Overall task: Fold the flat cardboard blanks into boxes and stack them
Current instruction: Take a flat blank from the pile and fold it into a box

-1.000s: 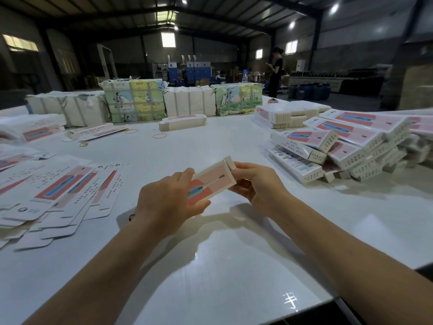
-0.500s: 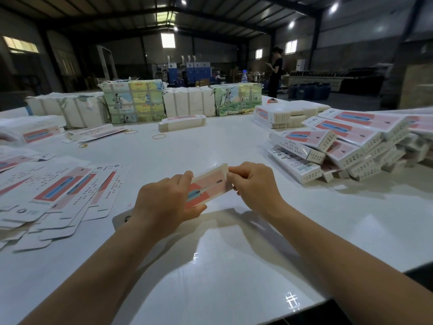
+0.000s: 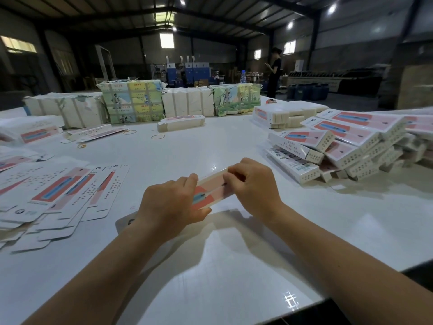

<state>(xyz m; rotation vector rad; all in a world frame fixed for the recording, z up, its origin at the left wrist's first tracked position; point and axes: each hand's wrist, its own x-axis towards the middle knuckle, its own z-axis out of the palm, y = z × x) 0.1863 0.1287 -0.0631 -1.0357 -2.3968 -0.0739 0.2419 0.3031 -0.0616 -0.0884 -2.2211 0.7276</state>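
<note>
Box: a pink-and-white carton [image 3: 210,188] is being held just above the worktop [image 3: 210,266], tilted.
Left grip [image 3: 172,202]: fingers are curling round the carton's near end.
Right grip [image 3: 251,184]: fingertips are pinching the carton's far end.
Flat blanks [image 3: 58,193]: lying left of the carton.
Finished boxes [image 3: 339,146]: piled right of the carton.

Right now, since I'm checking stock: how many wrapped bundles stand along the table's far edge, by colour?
White bundles: 2
Printed green bundles: 2
Total: 4
</note>
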